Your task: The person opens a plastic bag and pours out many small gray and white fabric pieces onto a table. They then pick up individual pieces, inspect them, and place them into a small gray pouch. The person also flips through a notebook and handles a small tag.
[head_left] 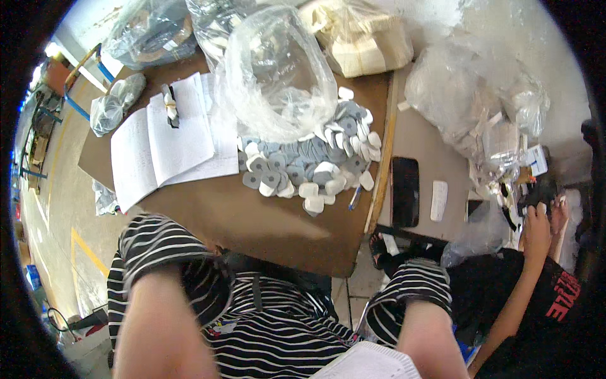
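My hands are both out of the picture. My bare left forearm and right forearm run down from striped sleeves past the lower edge. In front of me, a pile of grey round pieces with a centre hole and white rounded pieces lies on the brown table. A clear plastic bag with a wide mouth stands against the back of the pile. An open notebook lies to the left. A pen rests right of the pile.
Filled plastic bags and a bagged cream bundle line the back. On the right-hand table are a black phone, a white strip and more clear bags. A co-worker's hand works at far right. A white textured item shows at the bottom.
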The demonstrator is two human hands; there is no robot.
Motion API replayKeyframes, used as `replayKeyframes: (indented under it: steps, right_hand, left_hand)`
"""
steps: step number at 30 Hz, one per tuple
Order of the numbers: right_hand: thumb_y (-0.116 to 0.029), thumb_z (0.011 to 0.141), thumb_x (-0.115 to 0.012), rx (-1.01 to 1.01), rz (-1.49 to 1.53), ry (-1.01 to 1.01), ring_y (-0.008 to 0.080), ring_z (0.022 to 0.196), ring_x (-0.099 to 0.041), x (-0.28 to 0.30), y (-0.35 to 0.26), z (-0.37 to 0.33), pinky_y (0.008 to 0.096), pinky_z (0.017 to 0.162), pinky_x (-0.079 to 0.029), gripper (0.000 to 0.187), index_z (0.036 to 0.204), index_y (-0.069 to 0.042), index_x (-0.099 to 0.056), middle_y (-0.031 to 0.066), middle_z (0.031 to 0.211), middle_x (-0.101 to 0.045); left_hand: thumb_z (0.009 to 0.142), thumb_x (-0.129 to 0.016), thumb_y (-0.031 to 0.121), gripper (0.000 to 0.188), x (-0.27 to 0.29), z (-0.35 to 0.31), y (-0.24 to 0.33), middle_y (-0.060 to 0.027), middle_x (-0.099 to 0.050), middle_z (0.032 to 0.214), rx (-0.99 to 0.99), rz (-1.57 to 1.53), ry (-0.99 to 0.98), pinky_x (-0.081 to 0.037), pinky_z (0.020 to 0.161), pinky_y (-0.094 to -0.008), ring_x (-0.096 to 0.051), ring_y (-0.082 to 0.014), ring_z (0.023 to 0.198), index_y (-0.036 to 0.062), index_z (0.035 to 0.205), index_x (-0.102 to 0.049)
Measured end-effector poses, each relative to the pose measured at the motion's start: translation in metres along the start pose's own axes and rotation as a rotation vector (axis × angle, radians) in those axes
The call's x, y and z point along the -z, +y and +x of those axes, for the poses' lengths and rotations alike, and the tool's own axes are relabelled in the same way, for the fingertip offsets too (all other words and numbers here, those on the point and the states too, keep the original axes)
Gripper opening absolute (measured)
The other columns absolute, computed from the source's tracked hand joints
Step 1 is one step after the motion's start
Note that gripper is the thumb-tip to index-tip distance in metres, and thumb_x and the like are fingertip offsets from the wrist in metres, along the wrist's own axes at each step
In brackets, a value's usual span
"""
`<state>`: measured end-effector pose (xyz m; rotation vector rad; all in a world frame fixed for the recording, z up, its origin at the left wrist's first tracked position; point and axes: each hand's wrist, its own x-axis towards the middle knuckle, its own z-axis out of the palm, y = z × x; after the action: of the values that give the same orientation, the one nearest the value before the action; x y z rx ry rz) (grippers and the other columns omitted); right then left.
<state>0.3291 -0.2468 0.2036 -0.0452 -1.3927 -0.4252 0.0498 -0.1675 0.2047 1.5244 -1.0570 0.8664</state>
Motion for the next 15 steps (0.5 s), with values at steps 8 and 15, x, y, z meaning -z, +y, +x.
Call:
replayKeyframes:
  steps: [8, 15]
  right_hand:
    - [-0.027, 0.101, -0.047, 0.174, -0.491, -0.306, 0.0227, 0.108, -0.048, 0.030, 0.053, -0.041, 0.0429, 0.092, -0.035, 0.018, 0.108, -0.013, -0.057, 0.0026, 0.114, -0.049]
    - [-0.032, 0.099, -0.050, 0.342, -0.435, -0.291, 0.0204, 0.099, -0.050, 0.013, 0.061, -0.075, 0.0421, 0.082, -0.036, 0.016, 0.098, -0.019, -0.059, -0.0013, 0.103, -0.048]
  left_hand:
    - [0.091, -0.060, 0.051, 0.061, 0.137, -0.162, -0.087, -0.0414, -0.004, 0.151, 1.090, 1.382, 0.494, -0.011, 0.116, -0.0565, -0.003, -0.0532, 0.140, 0.0182, 0.141, -0.055]
    - [0.074, -0.043, -0.014, 0.061, 0.196, -0.224, -0.071, -0.0247, -0.064, 0.126, 1.088, 1.545, 0.847, -0.047, 0.100, -0.0373, -0.061, -0.0375, 0.117, 0.0007, 0.131, -0.059]
